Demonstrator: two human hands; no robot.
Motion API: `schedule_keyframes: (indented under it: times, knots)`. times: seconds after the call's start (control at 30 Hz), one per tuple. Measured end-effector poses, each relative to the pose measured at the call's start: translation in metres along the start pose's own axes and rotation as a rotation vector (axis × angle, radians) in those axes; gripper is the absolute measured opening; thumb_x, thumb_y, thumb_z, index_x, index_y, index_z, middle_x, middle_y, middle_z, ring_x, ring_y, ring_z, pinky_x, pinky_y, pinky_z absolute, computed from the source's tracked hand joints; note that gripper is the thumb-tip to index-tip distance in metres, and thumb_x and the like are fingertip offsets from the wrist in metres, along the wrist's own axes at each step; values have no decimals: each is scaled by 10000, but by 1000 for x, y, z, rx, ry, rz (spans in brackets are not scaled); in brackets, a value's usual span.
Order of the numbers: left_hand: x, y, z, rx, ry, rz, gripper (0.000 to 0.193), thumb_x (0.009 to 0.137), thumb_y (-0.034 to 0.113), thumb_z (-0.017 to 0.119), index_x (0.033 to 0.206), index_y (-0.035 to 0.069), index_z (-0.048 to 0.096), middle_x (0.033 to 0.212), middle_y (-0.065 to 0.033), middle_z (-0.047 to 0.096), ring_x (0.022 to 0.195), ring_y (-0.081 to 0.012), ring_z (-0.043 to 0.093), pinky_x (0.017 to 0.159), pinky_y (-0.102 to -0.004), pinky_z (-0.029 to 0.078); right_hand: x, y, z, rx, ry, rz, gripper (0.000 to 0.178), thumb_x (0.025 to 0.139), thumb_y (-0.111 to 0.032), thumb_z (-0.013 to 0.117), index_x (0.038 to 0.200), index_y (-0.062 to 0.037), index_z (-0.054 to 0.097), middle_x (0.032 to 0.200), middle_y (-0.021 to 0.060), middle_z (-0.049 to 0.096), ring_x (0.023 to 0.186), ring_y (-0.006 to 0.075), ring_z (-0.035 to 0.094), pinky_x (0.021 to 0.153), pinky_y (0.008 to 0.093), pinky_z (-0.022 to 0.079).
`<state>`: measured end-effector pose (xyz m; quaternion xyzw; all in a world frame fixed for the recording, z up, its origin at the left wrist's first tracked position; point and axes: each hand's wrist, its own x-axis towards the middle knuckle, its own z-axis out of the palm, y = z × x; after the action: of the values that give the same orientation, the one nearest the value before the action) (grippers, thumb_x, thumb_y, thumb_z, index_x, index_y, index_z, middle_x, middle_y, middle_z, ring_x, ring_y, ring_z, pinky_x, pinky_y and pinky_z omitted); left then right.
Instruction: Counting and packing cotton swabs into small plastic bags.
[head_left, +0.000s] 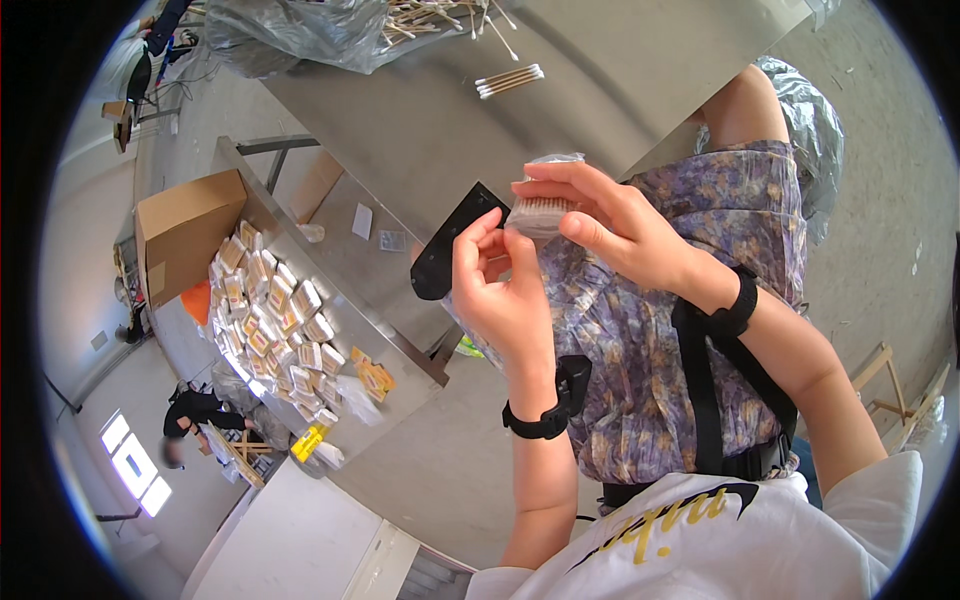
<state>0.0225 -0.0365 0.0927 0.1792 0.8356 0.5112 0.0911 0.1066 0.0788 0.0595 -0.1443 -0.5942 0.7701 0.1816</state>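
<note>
Head view | steel table point(420, 130) | concrete floor point(880, 180) | both hands' grip grasping swab packet point(540, 212)

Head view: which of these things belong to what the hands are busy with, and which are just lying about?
In use:
- left hand and right hand, both on the clear bag of cotton swabs
- small swab bundle on the grey table
- loose swab pile

Lying about:
- cardboard box
- finished packs on the side table
- black flat piece
</note>
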Motion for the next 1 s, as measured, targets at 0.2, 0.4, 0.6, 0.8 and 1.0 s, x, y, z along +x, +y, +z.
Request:
schedule_keyframes:
  times: [0.2,0.4,0.6,0.8,1.0]
  knots:
    - [0,-3,2,29,-11,-40,104,939,26,652,1020,-33,677,831,-45,685,720,-94,645,650,-235,531,0,-4,1,-15,-72,104,723,998,-478,562,1474,30,365,1420,204,542,1335,278,525,1079,395,451]
    - [3,-2,2,-20,-7,-166,78,918,34,683,974,-19,679,834,-61,717,763,-122,683,695,-274,562,-1,2,4,-142,-28,-15,652,986,-419,618,1400,46,425,1335,245,599,1232,336,612,1008,400,513]
    - [5,-5,-1,11,-22,-178,48,901,7,672,941,-17,659,818,-42,693,737,-101,656,691,-261,552,0,3,6,-126,-48,15,637,1005,-426,587,1407,40,421,1331,230,605,1232,313,613,998,393,517]
    - [3,-13,-18,-197,-85,-38,190,887,-41,618,1071,-19,660,860,-25,641,710,-68,568,631,-210,461,10,-7,-4,100,-100,217,638,1047,-488,454,1459,-3,412,1381,185,579,1278,268,573,1024,387,495]
    - [23,-28,-24,47,-286,329,468,820,67,792,1271,41,666,1116,-47,635,1037,-145,585,881,-303,456,21,2,-16,296,-140,367,730,1034,-586,403,1394,45,477,1317,202,610,1165,292,643,1013,382,528]
